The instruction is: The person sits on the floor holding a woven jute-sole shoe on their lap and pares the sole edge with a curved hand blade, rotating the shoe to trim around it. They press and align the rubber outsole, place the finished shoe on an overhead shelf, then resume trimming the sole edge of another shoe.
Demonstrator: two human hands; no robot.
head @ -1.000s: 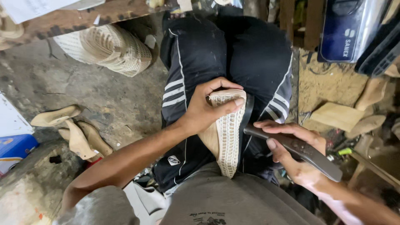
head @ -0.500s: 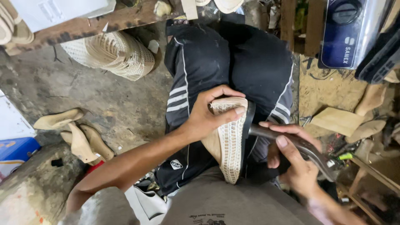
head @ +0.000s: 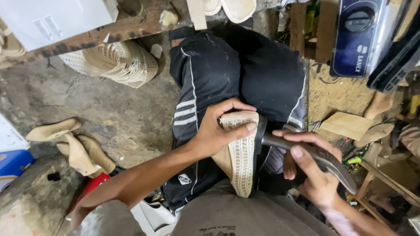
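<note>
My left hand [head: 218,131] grips the upper end of a cream shoe sole wrapped in woven trim [head: 240,161], holding it on edge over my lap in black trousers with white stripes [head: 205,83]. My right hand [head: 313,172] is closed on the dark handle of a hammer-like metal tool [head: 323,159]. The tool's dark head [head: 261,131] presses against the right side of the sole, near its top.
Several bare beige soles [head: 72,146] lie on the concrete floor at left. A coil of woven trim [head: 118,61] sits under a wooden bench edge [head: 87,37]. A blue appliance [head: 356,37], wood blocks [head: 350,124] and clutter crowd the right side.
My right hand has shifted the tool slightly, its head staying against the sole's edge. My left hand keeps the same grip; the view has moved a little.
</note>
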